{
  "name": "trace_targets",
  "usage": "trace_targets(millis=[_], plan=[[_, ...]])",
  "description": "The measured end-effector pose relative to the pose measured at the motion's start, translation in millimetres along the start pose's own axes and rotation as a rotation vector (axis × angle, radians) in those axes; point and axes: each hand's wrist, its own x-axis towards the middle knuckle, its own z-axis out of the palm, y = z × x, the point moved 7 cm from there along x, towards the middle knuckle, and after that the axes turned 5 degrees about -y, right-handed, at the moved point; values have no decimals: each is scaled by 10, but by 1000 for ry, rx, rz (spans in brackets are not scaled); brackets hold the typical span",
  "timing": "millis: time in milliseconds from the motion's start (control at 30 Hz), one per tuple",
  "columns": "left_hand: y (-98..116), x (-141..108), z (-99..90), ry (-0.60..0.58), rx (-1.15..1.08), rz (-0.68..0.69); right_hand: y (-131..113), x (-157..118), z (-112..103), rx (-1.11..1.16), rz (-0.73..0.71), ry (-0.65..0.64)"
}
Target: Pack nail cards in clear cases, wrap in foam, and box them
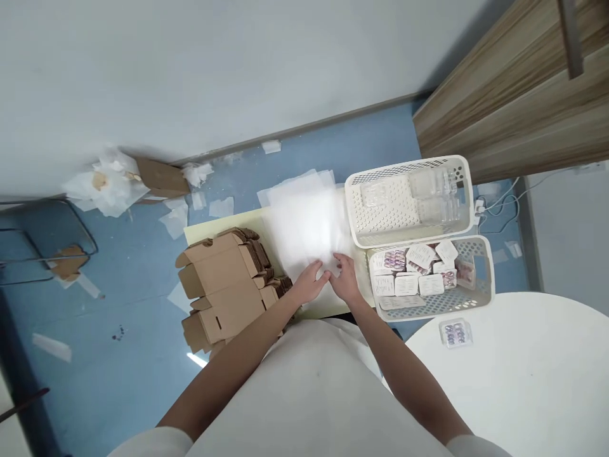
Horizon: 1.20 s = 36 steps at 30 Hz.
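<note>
A loose stack of thin white sheets (304, 219) lies on a pale yellow board, its sheets slightly fanned. At the near edge of this stack, my left hand (310, 283) has its fingers curled in, with the thumb toward the middle. My right hand (346, 278) mirrors it, and the two thumbs come close together. Both hands appear to pinch the edge of a white sheet; how many layers they hold is hidden. Flat brown cardboard boxes (228, 270), unfolded and piled up, lie left of my left hand.
Right of the stack, a white basket (354, 219) holds clear plastic cases (435, 190). A nearer basket (490, 273) contains several labelled packs (421, 256). One small pack (455, 333) sits on the round white table (533, 374). Paper scraps and cables (504, 203) lie on the blue floor.
</note>
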Motion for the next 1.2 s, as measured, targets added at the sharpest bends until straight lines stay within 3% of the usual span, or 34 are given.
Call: trace_targets(millis=[267,433,667,933,1067,1200], plan=[[63,145,-109,162,-272,54,-271,-60,129,-251,-145,-114],[-61,326,-217,313,-342,14,-398,-185,234,-300,-269,-184],[-107,295,-235,330,-321,43,-417,-161,-45,-323,-281,128],[70,89,-238,370,-284,141,-565,-254,-64,-440,-407,220],[156,-79,-255,404,-227,221,-632,-371,-47,-331,-434,160],[210,-300,-218,407,-161,275,-664,-526,-121,-174,-383,204]])
